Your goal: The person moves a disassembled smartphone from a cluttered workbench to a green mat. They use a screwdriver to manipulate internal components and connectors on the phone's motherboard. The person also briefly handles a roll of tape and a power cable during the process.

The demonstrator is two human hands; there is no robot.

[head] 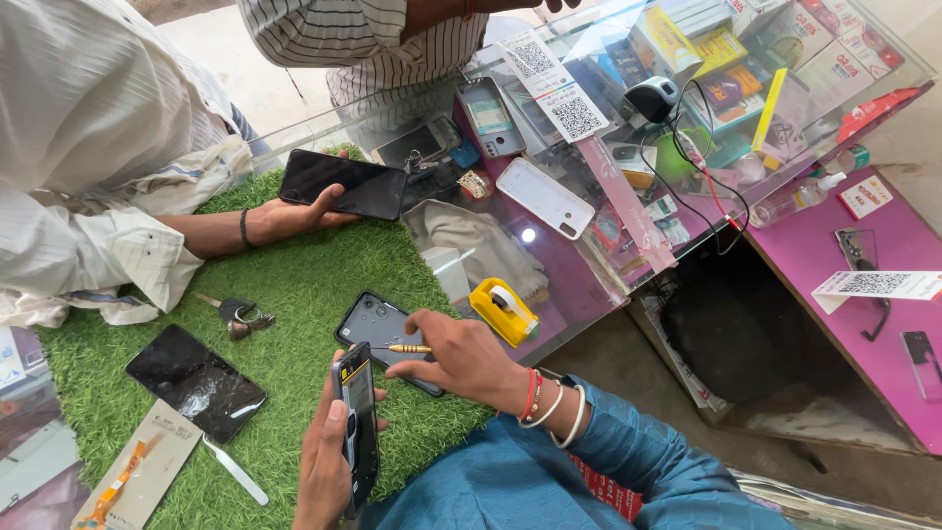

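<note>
1. While your left hand is closing its grip around a dark phone, the phone is standing on its long edge, its long axis running from your body out toward the desk.
2. Your right hand is pinching a small yellow-handled screwdriver, its tip pointing left, over a phone back cover.
3. All this is sitting on a green grass mat over a glass desk, beside a cracked phone and a yellow tape dispenser.
4. Across the mat, another person's hand is holding a black phone.
</note>
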